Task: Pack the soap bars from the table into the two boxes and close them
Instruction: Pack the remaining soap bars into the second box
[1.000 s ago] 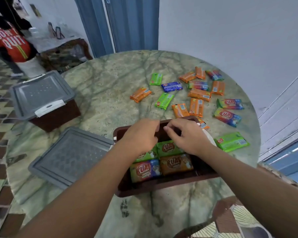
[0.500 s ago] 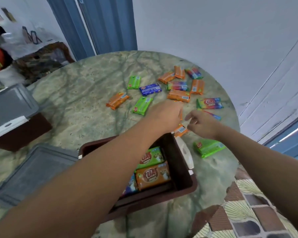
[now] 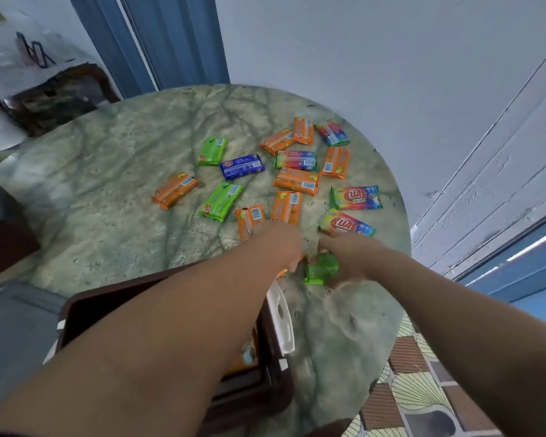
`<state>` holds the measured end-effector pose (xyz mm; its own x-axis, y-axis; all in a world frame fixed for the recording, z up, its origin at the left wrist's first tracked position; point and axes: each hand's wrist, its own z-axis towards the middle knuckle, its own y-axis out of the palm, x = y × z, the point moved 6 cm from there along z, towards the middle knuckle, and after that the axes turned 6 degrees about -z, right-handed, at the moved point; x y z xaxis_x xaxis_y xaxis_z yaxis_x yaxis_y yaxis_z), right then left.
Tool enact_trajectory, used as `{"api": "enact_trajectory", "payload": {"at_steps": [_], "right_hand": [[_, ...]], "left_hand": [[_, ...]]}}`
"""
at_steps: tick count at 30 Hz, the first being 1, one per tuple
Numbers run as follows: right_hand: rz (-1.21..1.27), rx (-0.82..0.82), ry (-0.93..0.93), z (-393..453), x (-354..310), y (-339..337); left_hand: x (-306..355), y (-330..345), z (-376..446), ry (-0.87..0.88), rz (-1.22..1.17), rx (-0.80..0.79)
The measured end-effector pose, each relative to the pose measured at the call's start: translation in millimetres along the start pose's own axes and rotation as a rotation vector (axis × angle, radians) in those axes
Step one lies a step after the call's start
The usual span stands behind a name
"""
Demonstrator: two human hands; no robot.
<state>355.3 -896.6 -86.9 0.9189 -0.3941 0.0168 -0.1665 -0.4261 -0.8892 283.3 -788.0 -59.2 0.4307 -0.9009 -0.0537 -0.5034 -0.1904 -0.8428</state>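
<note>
Both hands now reach beyond the box: right hand grasps a green soap bar; left hand's grip is unclear. Picking step; next, probably carry bars back into it.

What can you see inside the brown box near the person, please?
Inside the brown box, only a sliver of an orange soap bar shows by the right wall. The left forearm covers the rest, so the contents cannot be counted.
</note>
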Motion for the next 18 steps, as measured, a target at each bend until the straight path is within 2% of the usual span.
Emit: {"api": "enact_trajectory", "payload": {"at_steps": [2,6,9,13,18], "right_hand": [[0.024,0.074,-0.001,4,0,0],[0.067,0.071,-0.011,7,3,4],[0.073,0.098,0.027,8,4,5],[0.201,0.182,0.138,9,4,-7],[0.293,0.289,0.161,7,-5,-45]], "left_hand": [[1,4,7,-0.028,-0.001,0.004],[-3,10,18,-0.059,-0.005,0.03],[-12,16,23,-0.139,-0.149,0.053],[-24,4,19,-0.262,-0.606,0.239],[-55,-41,3,-0.27,-0.824,0.511]]}}
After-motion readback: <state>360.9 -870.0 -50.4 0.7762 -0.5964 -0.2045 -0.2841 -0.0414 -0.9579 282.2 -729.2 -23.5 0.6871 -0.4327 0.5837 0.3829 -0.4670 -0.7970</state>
